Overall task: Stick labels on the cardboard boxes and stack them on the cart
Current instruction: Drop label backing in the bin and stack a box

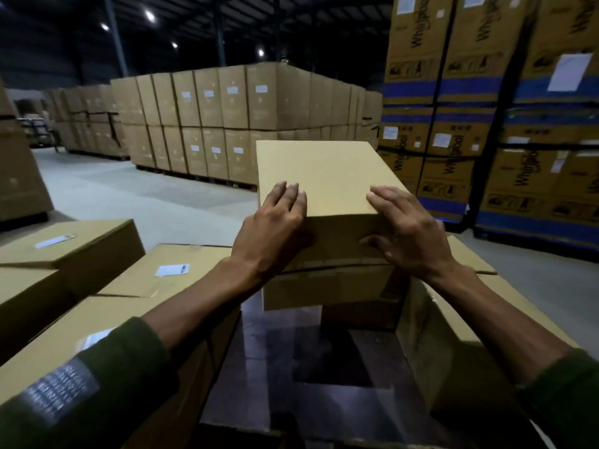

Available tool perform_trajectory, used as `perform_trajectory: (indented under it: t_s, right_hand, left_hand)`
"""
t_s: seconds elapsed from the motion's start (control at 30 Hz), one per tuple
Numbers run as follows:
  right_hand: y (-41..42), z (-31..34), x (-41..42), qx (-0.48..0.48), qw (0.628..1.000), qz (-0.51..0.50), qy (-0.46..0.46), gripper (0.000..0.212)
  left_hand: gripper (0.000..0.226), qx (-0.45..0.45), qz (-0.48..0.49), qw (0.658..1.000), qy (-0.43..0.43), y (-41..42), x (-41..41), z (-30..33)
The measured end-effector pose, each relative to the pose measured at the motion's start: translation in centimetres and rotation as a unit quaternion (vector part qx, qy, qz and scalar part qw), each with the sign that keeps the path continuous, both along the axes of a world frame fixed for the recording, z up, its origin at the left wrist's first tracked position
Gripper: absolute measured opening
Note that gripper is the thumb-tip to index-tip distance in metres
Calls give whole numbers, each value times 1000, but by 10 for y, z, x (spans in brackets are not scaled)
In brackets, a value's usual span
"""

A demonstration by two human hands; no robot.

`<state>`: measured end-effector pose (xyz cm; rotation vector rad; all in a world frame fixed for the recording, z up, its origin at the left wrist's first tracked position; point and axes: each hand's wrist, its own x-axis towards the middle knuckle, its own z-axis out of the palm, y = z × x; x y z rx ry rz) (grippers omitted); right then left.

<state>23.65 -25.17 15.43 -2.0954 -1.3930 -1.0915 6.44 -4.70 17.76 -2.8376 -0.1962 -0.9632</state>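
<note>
A plain cardboard box (pixel 324 176) sits on top of another box (pixel 327 286) straight ahead; no label shows on its top. My left hand (pixel 275 228) grips its near left corner, fingers over the top edge and thumb on the front face. My right hand (pixel 405 228) grips the near right corner the same way. Three boxes to the left carry white labels: a far one (pixel 64 244), a middle one (pixel 175 270) and a near one (pixel 81 345). A dark glossy surface (pixel 291 367), perhaps the cart deck, lies below my arms.
An unlabeled box (pixel 453 335) stands at the right of the dark surface. Tall pallets of brown cartons (pixel 210 124) fill the background, and printed appliance cartons (pixel 486 108) tower at the right. Grey concrete floor (pixel 129 196) stretches to the left.
</note>
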Motion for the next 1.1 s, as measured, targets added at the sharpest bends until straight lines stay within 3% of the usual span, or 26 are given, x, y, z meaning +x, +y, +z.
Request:
perform_trajectory:
  t_s: [0.23, 0.67, 1.1]
  right_hand:
    - [-60, 26, 95, 6, 998, -62, -1, 82]
    - [-175, 13, 312, -8, 991, -120, 62, 80]
    - [-196, -5, 403, -33, 984, -111, 135, 80]
  left_hand:
    - [82, 12, -59, 998, -10, -43, 118, 25]
    - [78, -24, -103, 994, 33, -147, 364, 10]
    - [81, -47, -94, 990, 91, -165, 458, -8]
